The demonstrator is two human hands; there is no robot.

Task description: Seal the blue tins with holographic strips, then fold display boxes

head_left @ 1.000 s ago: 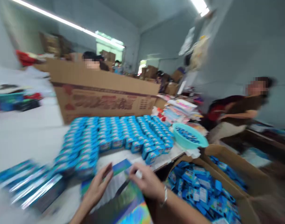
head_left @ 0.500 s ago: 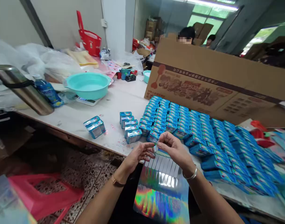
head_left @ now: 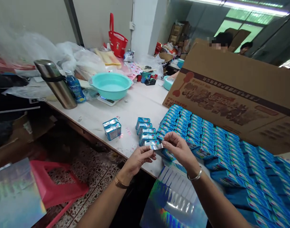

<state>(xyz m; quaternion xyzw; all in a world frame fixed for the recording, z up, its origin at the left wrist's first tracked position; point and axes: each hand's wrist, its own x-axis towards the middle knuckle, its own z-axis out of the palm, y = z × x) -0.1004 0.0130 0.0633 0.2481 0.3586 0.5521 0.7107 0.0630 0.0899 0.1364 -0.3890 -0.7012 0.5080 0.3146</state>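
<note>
A short silvery sticker strip (head_left: 156, 147) is stretched between my two hands above the table edge. My right hand (head_left: 179, 148) pinches its right end between thumb and forefinger. At its left end my left hand (head_left: 137, 160) has thumb and forefinger closed on it, the other fingers curled below. Under my hands slopes a shiny holographic sticker sheet (head_left: 175, 198) with a row of pale strip-shaped spaces near its top. Just beyond the fingers stands a short row of small blue boxes (head_left: 147, 137). Two more blue boxes (head_left: 112, 130) stand side by side to the left.
Many blue boxes in rows (head_left: 230, 158) cover the table's right side before a large cardboard carton (head_left: 220, 79). On the left are a steel flask (head_left: 58, 87), a blue bottle (head_left: 75, 87) and a turquoise basin (head_left: 111, 87). A red stool (head_left: 54, 183) stands below. Other people are behind the carton.
The strip now shows stretched between both hands, above the sheet. My view has turned left, so the table things appear further right. A person's hand now shows at the far small basin.
</note>
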